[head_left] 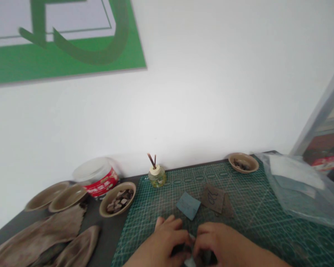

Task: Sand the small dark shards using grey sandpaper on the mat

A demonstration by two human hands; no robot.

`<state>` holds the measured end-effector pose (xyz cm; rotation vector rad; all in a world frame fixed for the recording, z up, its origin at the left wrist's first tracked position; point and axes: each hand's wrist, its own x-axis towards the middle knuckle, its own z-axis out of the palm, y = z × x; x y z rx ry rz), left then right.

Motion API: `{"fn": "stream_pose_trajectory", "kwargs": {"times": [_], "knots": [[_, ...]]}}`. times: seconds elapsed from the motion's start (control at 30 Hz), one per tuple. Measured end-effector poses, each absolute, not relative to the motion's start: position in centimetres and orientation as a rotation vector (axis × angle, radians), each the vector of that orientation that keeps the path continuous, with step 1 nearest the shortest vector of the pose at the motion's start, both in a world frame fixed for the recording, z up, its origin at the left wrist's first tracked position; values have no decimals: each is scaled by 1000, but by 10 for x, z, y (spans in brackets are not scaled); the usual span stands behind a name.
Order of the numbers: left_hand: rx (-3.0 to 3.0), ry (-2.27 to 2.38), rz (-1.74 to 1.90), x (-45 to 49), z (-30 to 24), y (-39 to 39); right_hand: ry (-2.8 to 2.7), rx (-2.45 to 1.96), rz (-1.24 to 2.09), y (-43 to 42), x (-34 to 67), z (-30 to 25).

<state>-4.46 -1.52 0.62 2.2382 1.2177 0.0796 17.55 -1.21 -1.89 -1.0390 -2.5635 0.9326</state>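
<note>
My left hand and my right hand meet at the bottom of the view, fingers bent and pressed close together. Between their fingertips shows a small pale grey piece, mostly covered by the fingers, so its kind is unclear. Just beyond the hands, a blue-grey square of what looks like sandpaper lies on the green cutting mat. Beside it to the right, brown squares overlap, the upper one bearing a handwritten mark.
On the left stand a bowl of brownish chunks, two more bowls, a red-labelled tub and a stained cloth. A reed diffuser and a bowl with dark bits stand near the wall. A plastic bag lies right.
</note>
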Motion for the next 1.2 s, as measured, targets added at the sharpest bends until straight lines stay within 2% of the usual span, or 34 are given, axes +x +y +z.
{"fn": "stream_pose_trajectory", "kwargs": {"times": [0.47, 1.07, 1.2], "knots": [[2357, 1147, 137, -44, 5, -15, -2579, -967, 960, -11, 184, -15], [2392, 1149, 88, -40, 7, -12, -2588, -1040, 797, -9, 185, -5], [2399, 1131, 79, -40, 6, -12, -2621, -933, 854, -8, 186, -6]]}}
